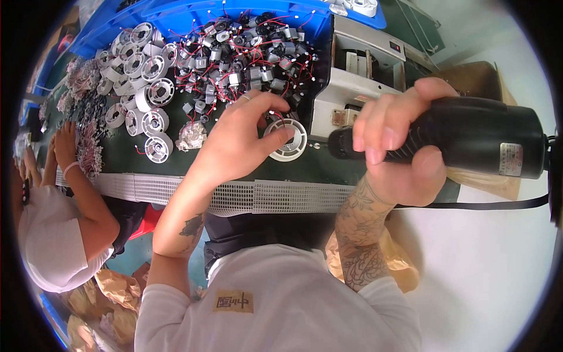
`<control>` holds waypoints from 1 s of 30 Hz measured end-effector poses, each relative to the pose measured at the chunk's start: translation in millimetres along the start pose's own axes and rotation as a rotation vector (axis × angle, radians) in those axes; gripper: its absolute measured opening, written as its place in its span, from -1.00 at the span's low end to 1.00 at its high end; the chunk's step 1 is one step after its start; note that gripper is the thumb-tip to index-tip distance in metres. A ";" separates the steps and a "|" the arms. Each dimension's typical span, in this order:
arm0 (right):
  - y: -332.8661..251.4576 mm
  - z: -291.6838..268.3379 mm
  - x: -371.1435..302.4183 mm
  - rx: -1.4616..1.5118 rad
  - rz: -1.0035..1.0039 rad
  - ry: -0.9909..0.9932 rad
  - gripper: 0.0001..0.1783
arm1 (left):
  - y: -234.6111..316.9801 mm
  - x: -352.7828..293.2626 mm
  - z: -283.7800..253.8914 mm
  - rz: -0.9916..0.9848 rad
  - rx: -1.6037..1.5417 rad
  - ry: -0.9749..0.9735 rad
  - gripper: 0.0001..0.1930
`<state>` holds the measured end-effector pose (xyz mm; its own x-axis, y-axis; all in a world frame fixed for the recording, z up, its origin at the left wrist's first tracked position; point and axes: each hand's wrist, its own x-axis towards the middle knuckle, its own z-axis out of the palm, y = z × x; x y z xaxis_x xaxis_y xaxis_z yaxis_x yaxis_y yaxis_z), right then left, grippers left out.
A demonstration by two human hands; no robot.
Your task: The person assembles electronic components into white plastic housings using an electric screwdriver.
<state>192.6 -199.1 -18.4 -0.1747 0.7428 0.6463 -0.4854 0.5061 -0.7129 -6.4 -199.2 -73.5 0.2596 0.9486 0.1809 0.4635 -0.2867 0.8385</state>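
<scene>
Tool (pixel 487 138), black, in right hand (pixel 402 179), fingers (pixel 378 120) wrapped round.
Left hand (pixel 237 138) half open, thumb over a slotted white ring (pixel 298 141).

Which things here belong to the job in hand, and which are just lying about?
In the job:
- white ring, under the left hand
- black tool, in the right hand
- probably the motors and spare rings

Apparently lying about:
- paper bags on the floor
- grey machine, untouched
</scene>
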 end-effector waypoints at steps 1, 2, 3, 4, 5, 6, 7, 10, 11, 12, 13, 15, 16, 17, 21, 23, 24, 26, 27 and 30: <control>1.1 6.1 1.3 -0.020 0.044 0.043 -0.27 | -5.7 -3.3 3.5 -0.012 0.001 -0.047 -0.73; 3.5 10.6 3.8 -0.020 0.047 0.041 -0.27 | -8.5 -3.9 5.1 -0.015 -0.001 -0.044 -0.73; 7.1 15.5 5.6 -0.047 0.051 0.028 -0.28 | -10.2 -5.5 5.8 -0.122 -0.123 -0.076 -0.74; 10.6 18.1 6.8 -0.074 0.054 0.016 -0.28 | -12.4 -7.0 7.2 -0.228 -0.245 -0.108 -0.75; 14.9 17.8 7.1 -0.101 0.053 -0.008 -0.29 | -17.1 -8.5 11.5 -0.203 -0.328 -0.070 -0.76; 16.3 17.1 7.2 -0.100 0.059 -0.012 -0.29 | -15.5 -6.9 11.5 -0.208 -0.332 -0.066 -0.76; 17.2 16.1 7.4 -0.124 0.070 -0.020 -0.30 | -12.4 -5.0 10.1 -0.200 -0.321 -0.072 -0.77; 22.1 18.5 7.3 -0.143 0.083 -0.022 -0.32 | -12.1 -4.7 10.3 -0.179 -0.311 -0.067 -0.77; 23.8 19.6 7.1 -0.141 0.080 -0.012 -0.33 | -12.2 -5.1 9.9 -0.178 -0.298 -0.068 -0.77; 25.4 19.3 7.0 -0.141 0.084 -0.015 -0.33 | -12.4 -5.1 9.7 -0.175 -0.286 -0.072 -0.77; 26.9 18.4 7.0 -0.135 0.077 -0.024 -0.36 | -12.4 -5.0 9.4 -0.178 -0.290 -0.069 -0.77; 29.1 19.8 6.9 -0.126 0.075 -0.038 -0.39 | -12.5 -6.2 9.0 -0.158 -0.282 -0.061 -0.78; 29.9 21.5 6.8 -0.128 0.065 -0.047 -0.42 | -13.2 -7.7 9.5 -0.163 -0.285 -0.057 -0.78; 30.8 23.1 6.3 -0.130 0.055 -0.057 -0.45 | -14.0 -9.2 10.1 -0.152 -0.284 -0.036 -0.78; 29.4 24.4 3.7 -0.162 0.070 -0.079 -0.49 | -16.2 -10.8 14.1 -0.124 -0.319 -0.019 -0.78; 28.9 21.0 2.6 -0.206 0.074 -0.084 -0.50 | -16.7 -12.0 15.9 -0.114 -0.311 -0.009 -0.77; 29.9 21.8 2.7 -0.204 0.073 -0.088 -0.50 | -17.4 -11.9 16.9 -0.098 -0.304 -0.007 -0.77; 31.1 22.9 2.8 -0.121 0.107 -0.070 -0.52 | -20.1 -12.8 18.3 -0.098 -0.295 -0.004 -0.76; 31.4 23.3 2.5 -0.116 0.102 -0.070 -0.52 | -18.3 -13.8 17.7 -0.106 -0.292 0.000 -0.76; 31.8 24.7 2.9 -0.139 0.071 -0.086 -0.51 | -14.9 -16.6 18.4 -0.114 -0.285 0.052 -0.77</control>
<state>155.5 -191.7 -32.5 -0.2800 0.7419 0.6093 -0.3467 0.5137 -0.7848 -2.1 -213.2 -98.5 0.1726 0.9802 0.0971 0.2289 -0.1358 0.9639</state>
